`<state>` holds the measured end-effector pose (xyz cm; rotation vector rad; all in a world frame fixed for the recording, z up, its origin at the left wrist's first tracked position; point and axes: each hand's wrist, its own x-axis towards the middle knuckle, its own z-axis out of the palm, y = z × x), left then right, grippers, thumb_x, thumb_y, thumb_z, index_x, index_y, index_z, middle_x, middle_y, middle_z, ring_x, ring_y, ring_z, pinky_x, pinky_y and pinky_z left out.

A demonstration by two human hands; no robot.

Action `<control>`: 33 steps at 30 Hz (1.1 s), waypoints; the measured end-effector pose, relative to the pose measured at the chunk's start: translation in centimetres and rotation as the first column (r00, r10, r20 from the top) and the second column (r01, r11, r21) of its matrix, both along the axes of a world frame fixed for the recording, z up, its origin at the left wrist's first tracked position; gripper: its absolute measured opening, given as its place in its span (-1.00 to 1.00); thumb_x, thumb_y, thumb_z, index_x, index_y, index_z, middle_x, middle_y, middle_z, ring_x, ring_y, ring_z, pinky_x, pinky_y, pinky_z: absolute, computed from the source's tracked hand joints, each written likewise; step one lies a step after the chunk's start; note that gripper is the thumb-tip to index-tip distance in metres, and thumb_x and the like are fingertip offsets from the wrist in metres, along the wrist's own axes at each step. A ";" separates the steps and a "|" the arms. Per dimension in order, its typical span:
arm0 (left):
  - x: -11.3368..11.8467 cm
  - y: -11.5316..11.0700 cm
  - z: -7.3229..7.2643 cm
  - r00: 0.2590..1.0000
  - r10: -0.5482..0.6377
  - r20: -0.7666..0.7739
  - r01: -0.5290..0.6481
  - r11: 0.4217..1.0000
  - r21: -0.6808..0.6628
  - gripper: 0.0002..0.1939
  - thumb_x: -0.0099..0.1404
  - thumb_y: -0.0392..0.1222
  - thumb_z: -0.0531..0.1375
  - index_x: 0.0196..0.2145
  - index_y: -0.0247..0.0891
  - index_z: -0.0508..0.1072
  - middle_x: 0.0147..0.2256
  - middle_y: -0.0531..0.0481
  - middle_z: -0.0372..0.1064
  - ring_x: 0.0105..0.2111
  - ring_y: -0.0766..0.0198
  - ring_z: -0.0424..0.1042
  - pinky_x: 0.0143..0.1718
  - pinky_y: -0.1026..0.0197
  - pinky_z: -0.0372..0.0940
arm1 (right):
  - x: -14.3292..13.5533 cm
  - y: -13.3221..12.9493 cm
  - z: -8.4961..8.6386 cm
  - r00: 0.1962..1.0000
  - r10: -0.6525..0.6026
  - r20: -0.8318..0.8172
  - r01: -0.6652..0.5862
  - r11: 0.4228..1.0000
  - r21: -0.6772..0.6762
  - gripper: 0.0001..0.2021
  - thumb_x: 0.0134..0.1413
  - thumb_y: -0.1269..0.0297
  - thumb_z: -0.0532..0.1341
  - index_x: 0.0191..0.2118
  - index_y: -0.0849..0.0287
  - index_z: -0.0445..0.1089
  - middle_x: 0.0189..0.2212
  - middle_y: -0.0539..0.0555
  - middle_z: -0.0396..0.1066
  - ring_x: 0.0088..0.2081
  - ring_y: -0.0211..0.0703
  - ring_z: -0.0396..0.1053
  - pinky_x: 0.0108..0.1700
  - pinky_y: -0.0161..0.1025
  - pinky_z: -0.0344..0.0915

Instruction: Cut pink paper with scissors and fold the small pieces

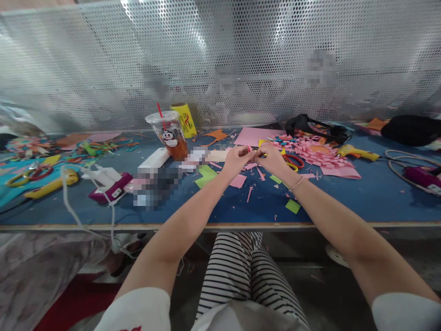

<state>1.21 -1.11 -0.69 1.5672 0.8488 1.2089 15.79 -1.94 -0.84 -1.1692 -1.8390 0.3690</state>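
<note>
My left hand and my right hand meet above the blue table, fingertips pinched together on a small pink paper piece. Both hands hover over scattered pink and green paper scraps. Red-handled scissors lie just right of my right hand. A heap of cut pink paper pieces sits further right, and a pink paper sheet lies behind my hands.
A plastic cup with a red straw and a yellow can stand at the back left. Glue guns, a white cable, a black bag and a perforated metal screen surround the work area.
</note>
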 end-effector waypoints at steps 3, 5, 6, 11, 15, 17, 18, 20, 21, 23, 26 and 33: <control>-0.1 0.2 -0.1 0.999 -0.033 0.022 0.034 0.999 -0.033 -0.73 -0.02 -0.02 0.26 -0.50 -0.31 0.40 -0.52 0.08 0.34 -0.49 0.40 0.37 -0.37 0.28 0.36 | 0.2 0.4 -0.2 0.997 0.057 -0.056 -0.061 0.996 -0.070 -0.81 -0.13 0.19 0.18 -0.58 0.20 0.30 -0.60 -0.02 0.29 -0.50 -0.29 0.20 -0.41 -0.31 0.10; -0.2 0.3 -0.2 0.997 -0.070 0.040 0.072 0.996 -0.051 -0.71 -0.03 -0.02 0.28 -0.45 -0.31 0.42 -0.48 0.07 0.37 -0.45 0.38 0.39 -0.31 0.24 0.37 | 0.5 0.7 -0.4 0.994 0.065 -0.088 -0.073 0.993 -0.093 -0.77 -0.15 0.15 0.20 -0.58 0.20 0.28 -0.61 -0.04 0.26 -0.52 -0.31 0.17 -0.43 -0.32 0.10; -0.3 0.3 -0.2 0.995 -0.082 0.049 0.084 0.995 -0.055 -0.71 -0.04 -0.03 0.28 -0.44 -0.31 0.42 -0.47 0.07 0.37 -0.44 0.38 0.40 -0.30 0.23 0.38 | 0.6 0.8 -0.5 0.993 0.063 -0.099 -0.073 0.993 -0.097 -0.76 -0.16 0.13 0.21 -0.58 0.20 0.27 -0.62 -0.05 0.24 -0.53 -0.32 0.16 -0.44 -0.32 0.09; -0.6 0.8 -0.3 0.992 -0.084 0.092 0.090 0.994 -0.061 -0.81 -0.01 -0.17 0.27 -0.43 -0.34 0.43 -0.48 0.06 0.39 -0.44 0.37 0.41 -0.25 0.18 0.38 | 0.9 1.2 -0.8 0.968 0.087 -0.237 -0.125 0.980 -0.152 -0.76 -0.18 0.14 0.23 -0.55 0.19 0.21 -0.62 -0.07 0.22 -0.57 -0.34 0.18 -0.49 -0.33 0.14; -0.6 1.0 -0.3 0.990 -0.079 0.119 0.088 0.993 -0.077 -0.80 -0.01 -0.27 0.25 -0.36 -0.34 0.45 -0.44 0.02 0.43 -0.44 0.35 0.43 -0.24 0.16 0.37 | 0.9 1.3 -0.8 0.940 0.090 -0.328 -0.162 0.967 -0.199 -0.78 -0.17 0.19 0.23 -0.49 0.18 0.19 -0.61 -0.09 0.22 -0.59 -0.35 0.21 -0.52 -0.32 0.21; -0.6 1.0 -0.3 0.990 -0.078 0.120 0.088 0.993 -0.081 -0.79 -0.02 -0.26 0.26 -0.35 -0.35 0.45 -0.43 0.00 0.44 -0.43 0.34 0.44 -0.24 0.15 0.38 | 0.9 1.3 -0.8 0.930 0.106 -0.351 -0.186 0.961 -0.203 -0.79 -0.18 0.22 0.23 -0.45 0.18 0.19 -0.59 -0.09 0.22 -0.59 -0.35 0.22 -0.54 -0.33 0.21; -0.6 0.9 -0.3 0.990 -0.080 0.120 0.091 0.993 -0.082 -0.77 -0.02 -0.25 0.27 -0.35 -0.35 0.45 -0.44 0.00 0.44 -0.43 0.33 0.44 -0.23 0.15 0.38 | 0.8 1.3 -0.8 0.926 0.119 -0.357 -0.200 0.959 -0.199 -0.80 -0.17 0.23 0.22 -0.43 0.18 0.19 -0.58 -0.09 0.23 -0.58 -0.35 0.23 -0.55 -0.34 0.21; -0.6 0.8 -0.3 0.989 -0.091 0.115 0.100 0.992 -0.077 -0.76 -0.03 -0.22 0.28 -0.35 -0.36 0.46 -0.45 0.00 0.44 -0.45 0.34 0.43 -0.22 0.15 0.38 | 0.8 1.3 -0.8 0.926 0.145 -0.349 -0.218 0.959 -0.179 -0.82 -0.15 0.25 0.21 -0.41 0.17 0.21 -0.57 -0.08 0.23 -0.57 -0.34 0.24 -0.56 -0.35 0.20; -0.6 0.8 -0.2 0.989 -0.097 0.112 0.105 0.992 -0.072 -0.75 -0.03 -0.21 0.29 -0.35 -0.37 0.46 -0.45 0.00 0.44 -0.45 0.35 0.43 -0.22 0.15 0.38 | 0.8 1.3 -0.8 0.930 0.160 -0.330 -0.223 0.962 -0.159 -0.84 -0.14 0.26 0.20 -0.41 0.17 0.22 -0.58 -0.08 0.23 -0.57 -0.34 0.24 -0.56 -0.35 0.19; -0.6 0.8 -0.3 0.989 -0.101 0.107 0.108 0.992 -0.063 -0.72 -0.03 -0.18 0.30 -0.34 -0.37 0.46 -0.47 0.01 0.43 -0.46 0.34 0.43 -0.24 0.14 0.39 | 0.8 1.3 -0.7 0.943 0.180 -0.279 -0.217 0.970 -0.107 -0.89 -0.12 0.29 0.18 -0.46 0.17 0.22 -0.60 -0.08 0.22 -0.57 -0.34 0.22 -0.55 -0.35 0.16; -0.6 1.0 -0.5 0.993 -0.078 0.091 0.084 0.994 -0.063 -0.67 -0.05 -0.18 0.31 -0.29 -0.36 0.46 -0.51 0.04 0.40 -0.47 0.30 0.45 -0.28 0.13 0.40 | 0.9 1.5 -0.8 0.957 0.178 -0.230 -0.193 0.980 -0.043 -0.92 -0.11 0.32 0.16 -0.50 0.18 0.24 -0.62 -0.07 0.23 -0.57 -0.33 0.21 -0.52 -0.33 0.15; -0.6 1.0 -0.5 0.994 -0.048 0.102 0.057 0.995 -0.087 -0.71 -0.04 -0.33 0.25 -0.28 -0.34 0.46 -0.52 0.06 0.39 -0.49 0.33 0.44 -0.29 0.13 0.40 | 1.1 1.9 -1.1 0.946 0.156 -0.286 -0.174 0.984 -0.040 -0.88 -0.18 0.39 0.13 -0.42 0.22 0.37 -0.61 -0.06 0.29 -0.55 -0.30 0.27 -0.50 -0.33 0.20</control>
